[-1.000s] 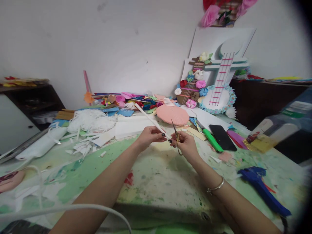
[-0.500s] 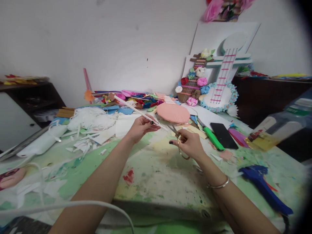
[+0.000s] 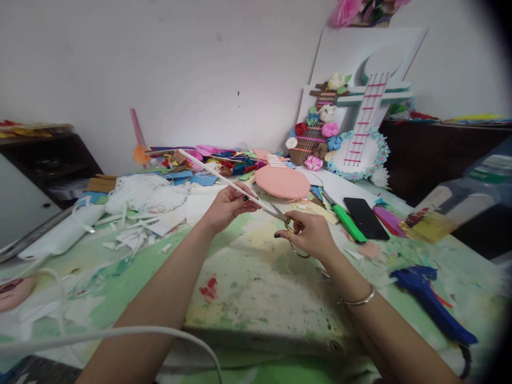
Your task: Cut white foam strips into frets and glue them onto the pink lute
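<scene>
There are two hands, one pair of scissors [image 3: 285, 217] and one white strip [image 3: 208, 168] between them. Three handmade guitars are in view: a pink guitar [image 3: 282, 184] lying just beyond the hands, and, farther off to the right, a brown guitar [image 3: 300, 155] dotted with paper flowers and a white guitar [image 3: 370, 114], both propped upright. Right of the right hand are one green knife [image 3: 347, 220], one black phone [image 3: 366, 218] beside it, one bottle [image 3: 446, 210] with some yellow liquid, and, nearer the wearer, one blue glue gun [image 3: 430, 301].

The table [image 3: 256, 304] is pale green, smeared with paint, with a red patch below the left hand. Left of that hand lie a heap of white string [image 3: 144, 193], white paper scraps [image 3: 134, 234] and a white roll [image 3: 62, 234]; a pile of coloured paper [image 3: 208, 153] lines the back by a plain wall [image 3: 192, 64]. A dark cabinet [image 3: 60, 160] stands far to the left.

The left hand [image 3: 229, 207] pinches the strip, which slants up and leftward beyond it. The right hand [image 3: 312, 233] is closed around the gold handles, thumb stretched out; the blades reach the strip's near end, but whether they straddle it cannot be told.
</scene>
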